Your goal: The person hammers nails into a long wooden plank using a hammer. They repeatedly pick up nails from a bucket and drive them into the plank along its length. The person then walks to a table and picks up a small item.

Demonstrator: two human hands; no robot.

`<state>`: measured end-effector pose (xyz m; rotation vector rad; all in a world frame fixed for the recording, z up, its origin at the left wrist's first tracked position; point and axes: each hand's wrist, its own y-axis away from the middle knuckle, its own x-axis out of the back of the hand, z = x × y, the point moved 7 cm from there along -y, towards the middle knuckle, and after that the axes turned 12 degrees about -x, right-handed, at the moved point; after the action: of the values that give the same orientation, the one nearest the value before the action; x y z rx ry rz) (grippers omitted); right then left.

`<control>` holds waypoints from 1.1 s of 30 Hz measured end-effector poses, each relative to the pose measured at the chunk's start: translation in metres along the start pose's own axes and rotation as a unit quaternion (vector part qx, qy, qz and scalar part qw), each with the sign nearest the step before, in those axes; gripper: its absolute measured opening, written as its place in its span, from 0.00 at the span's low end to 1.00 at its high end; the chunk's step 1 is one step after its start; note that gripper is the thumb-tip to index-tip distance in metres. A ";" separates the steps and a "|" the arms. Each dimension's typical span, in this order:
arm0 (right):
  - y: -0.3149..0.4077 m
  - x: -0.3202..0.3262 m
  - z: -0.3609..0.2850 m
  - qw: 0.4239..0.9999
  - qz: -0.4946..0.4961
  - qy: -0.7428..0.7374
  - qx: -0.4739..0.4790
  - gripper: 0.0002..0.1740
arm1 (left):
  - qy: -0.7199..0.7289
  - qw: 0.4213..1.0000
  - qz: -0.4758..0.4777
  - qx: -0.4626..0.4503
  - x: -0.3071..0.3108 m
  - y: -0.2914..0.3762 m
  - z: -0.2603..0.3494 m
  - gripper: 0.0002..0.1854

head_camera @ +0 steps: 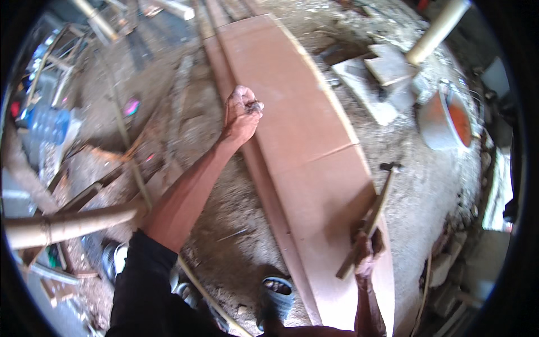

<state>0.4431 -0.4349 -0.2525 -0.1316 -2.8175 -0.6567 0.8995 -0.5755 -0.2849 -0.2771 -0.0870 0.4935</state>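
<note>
My right hand (367,252) grips the wooden handle of a hammer (379,206) over the near right part of a long brown wooden panel (294,109). The hammer's dark metal head points away from me, beyond the panel's right edge. A seam crosses the panel, and its right edge curves. Along its left side runs a narrow wooden strip (265,181). Above the panel's left edge, my left hand (243,113) is closed, with a small dark thing (254,106) at the fingertips. Its exact kind is too blurred to tell.
A tilted bucket (433,120), orange inside, and broken pale slabs (366,84) lie on the dirt floor at right. Bamboo poles (71,227) cross the left side, near a blue plastic bottle (50,124). A bluish round-mouthed object (278,299) sits near my body.
</note>
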 end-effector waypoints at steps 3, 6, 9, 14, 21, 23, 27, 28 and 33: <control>-0.003 -0.001 0.002 0.999 -0.029 0.003 -0.013 0.22 | 0.037 0.993 0.093 -0.058 -0.078 -0.031 -0.022 0.07; 0.001 0.000 -0.003 0.999 -0.040 -0.006 -0.030 0.22 | -0.022 0.993 0.112 -0.040 -0.118 -0.069 -0.058 0.07; 0.005 -0.002 -0.008 0.995 -0.045 -0.003 -0.088 0.23 | -0.074 0.987 0.128 -0.063 -0.129 -0.085 -0.087 0.09; 0.005 -0.001 -0.012 0.990 -0.009 0.014 -0.138 0.20 | -0.145 0.975 0.103 -0.132 -0.133 -0.114 -0.098 0.07; -0.011 0.000 -0.037 0.974 0.041 0.222 -0.020 0.23 | -0.289 0.950 0.039 -0.112 -0.134 -0.135 -0.090 0.11; -0.029 -0.004 -0.054 0.961 0.043 0.275 0.001 0.28 | -0.347 0.935 0.014 -0.073 -0.136 -0.133 -0.096 0.11; -0.083 -0.035 -0.119 0.924 -0.015 0.315 0.217 0.30 | -0.349 0.933 0.006 -0.086 -0.138 -0.129 -0.095 0.11; -0.105 -0.044 -0.127 0.942 -0.064 0.271 0.187 0.32 | -0.338 0.937 0.007 -0.090 -0.138 -0.128 -0.094 0.11; -0.152 -0.096 -0.186 0.900 -0.128 0.334 0.251 0.32 | -0.308 0.940 0.013 -0.146 -0.138 -0.126 -0.078 0.12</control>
<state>0.5545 -0.6567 -0.1794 0.4734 -2.2349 0.0226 0.8467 -0.7666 -0.3262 -0.4063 -0.7748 0.5797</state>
